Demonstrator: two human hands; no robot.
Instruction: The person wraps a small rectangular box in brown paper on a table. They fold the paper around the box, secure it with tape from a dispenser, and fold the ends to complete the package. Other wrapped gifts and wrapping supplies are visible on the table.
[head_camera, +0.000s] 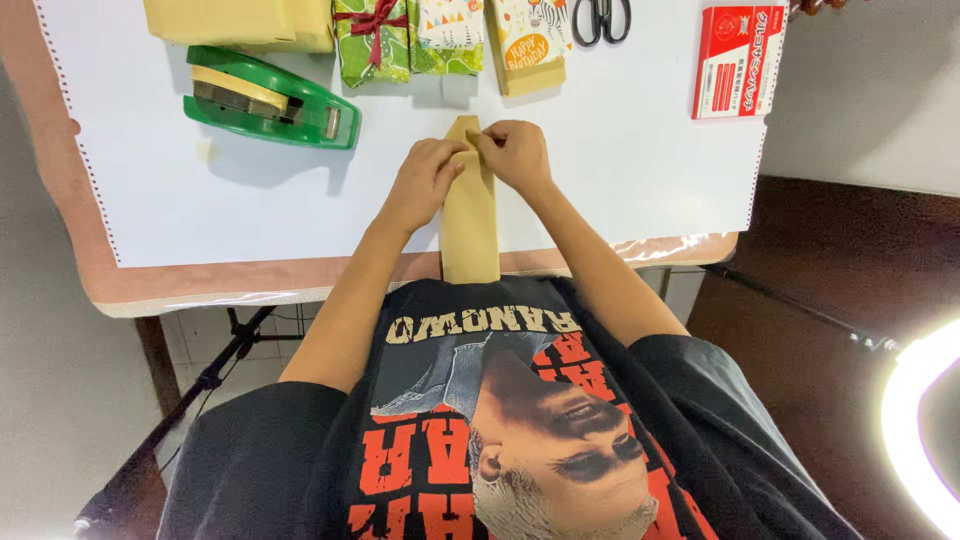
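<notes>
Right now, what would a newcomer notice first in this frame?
Both hands, the left hand and right hand, pinch the far end of a long tan-wrapped parcel at the table's near edge. Beyond, a green tape dispenser sits left, and a red box lies far right.

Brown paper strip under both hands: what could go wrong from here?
1. The brown paper strip hangs over the near table edge; only the left hand and right hand pin its far end, so a loosened grip might let it slide off.
2. The green tape dispenser sits close to the left forearm; an elbow swing could knock it.
</notes>
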